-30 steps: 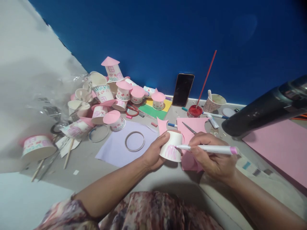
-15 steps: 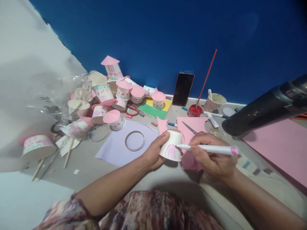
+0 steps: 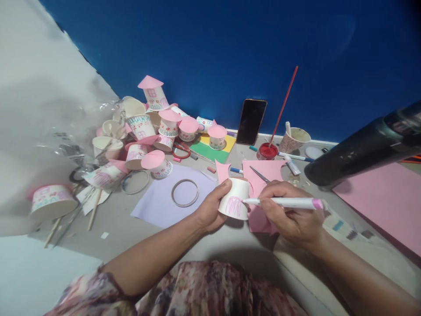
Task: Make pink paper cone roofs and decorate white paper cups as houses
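Observation:
My left hand (image 3: 210,210) grips a small white paper cup (image 3: 235,197), held upside down just above the grey table (image 3: 138,232). A patch of pink marker lines covers the cup's near side. In my right hand (image 3: 291,215) lies a white marker with a pink end (image 3: 286,202), its tip touching the cup's pink patch. Pink paper pieces (image 3: 266,175) lie under and behind both hands, and small scissors (image 3: 259,175) rest on them.
A heap of decorated cups with pink cone roofs (image 3: 154,131) fills the back left. A lilac sheet (image 3: 167,197) carries a tape ring (image 3: 185,193). A phone (image 3: 251,122) leans on the blue wall beside a red paint pot (image 3: 267,152) with a stick. A dark cylinder (image 3: 362,149) and pink sheet (image 3: 384,197) are right.
The marker tip has shifted slightly on the cup's pink patch; the right hand edged a little left. The cup and left hand stay almost in place.

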Motion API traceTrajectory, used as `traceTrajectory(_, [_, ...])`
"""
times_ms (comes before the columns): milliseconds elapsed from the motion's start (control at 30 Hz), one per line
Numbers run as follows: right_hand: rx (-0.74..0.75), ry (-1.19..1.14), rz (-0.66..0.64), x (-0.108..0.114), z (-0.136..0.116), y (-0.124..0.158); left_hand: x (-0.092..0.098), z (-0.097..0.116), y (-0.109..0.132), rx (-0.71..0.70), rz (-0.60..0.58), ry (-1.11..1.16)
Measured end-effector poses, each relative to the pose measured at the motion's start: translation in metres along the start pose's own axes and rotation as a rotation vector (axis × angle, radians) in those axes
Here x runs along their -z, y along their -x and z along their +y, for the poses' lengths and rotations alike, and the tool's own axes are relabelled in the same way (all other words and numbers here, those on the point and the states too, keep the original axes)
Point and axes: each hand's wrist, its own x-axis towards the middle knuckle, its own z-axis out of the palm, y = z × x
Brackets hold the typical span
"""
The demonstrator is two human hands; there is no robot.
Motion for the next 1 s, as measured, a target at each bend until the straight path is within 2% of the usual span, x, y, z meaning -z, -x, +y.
traceTrajectory(200, [-0.127,-0.044,0.140,0.003,0.006,0.006,-0.002,0.003,0.000,0.048,0.068,0.031])
traceTrajectory(367, [-0.395,-0.246,0.275,-0.004,0.027,0.003,0.000,0.006,-0.002,-0.037,0.151,0.032])
traceTrajectory(433, [-0.454,-0.312,0.338,-0.007,0.037,0.001,0.002,0.007,-0.004,-0.072,0.186,0.019])
traceTrajectory(533, [-0.440,-0.296,0.369,-0.010,0.051,-0.002,0.005,0.008,-0.006,-0.114,0.208,-0.008])
traceTrajectory(700, [-0.403,-0.154,0.279,-0.010,0.060,-0.001,0.007,0.009,-0.009,-0.179,0.234,-0.023])
traceTrajectory(867, [-0.466,-0.309,0.238,-0.009,0.046,0.002,0.006,0.010,-0.009,-0.194,0.250,-0.056])
traceTrajectory(1000, [-0.268,-0.200,0.185,-0.008,0.026,0.004,0.005,0.011,-0.007,-0.178,0.226,-0.118])
